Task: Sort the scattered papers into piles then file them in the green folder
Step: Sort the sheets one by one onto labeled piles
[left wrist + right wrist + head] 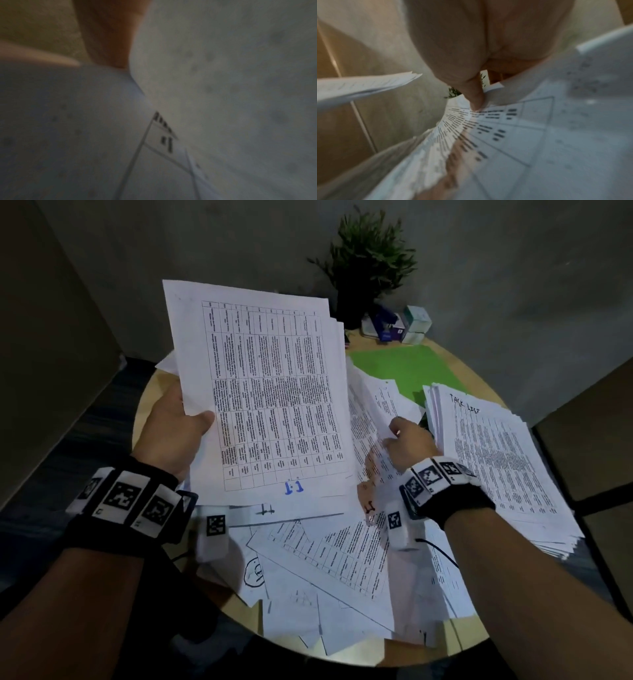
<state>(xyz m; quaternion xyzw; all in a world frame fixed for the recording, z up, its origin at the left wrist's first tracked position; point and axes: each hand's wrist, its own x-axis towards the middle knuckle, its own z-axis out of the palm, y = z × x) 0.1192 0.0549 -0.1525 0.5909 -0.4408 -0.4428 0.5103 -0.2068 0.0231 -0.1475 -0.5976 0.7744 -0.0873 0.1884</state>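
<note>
My left hand [181, 419] holds a sheaf of printed table sheets [263, 392] upright above the round table, thumb on the front page, which bears a blue "11". My right hand [404, 436] pinches a curled printed sheet [370, 419] lifted off the scattered papers [329, 556]; in the right wrist view its thumb [476, 100] presses on that sheet [513, 135]. A sorted pile [503, 460] headed with handwriting lies at the right. The green folder [407, 368] lies flat at the back, partly covered by papers. The left wrist view is blurred, showing only paper [223, 94].
A potted plant [370, 265] and small boxes [400, 325] stand at the table's far edge behind the folder. The wooden table rim [404, 655] shows near me. Dark floor lies to the left, a wall behind.
</note>
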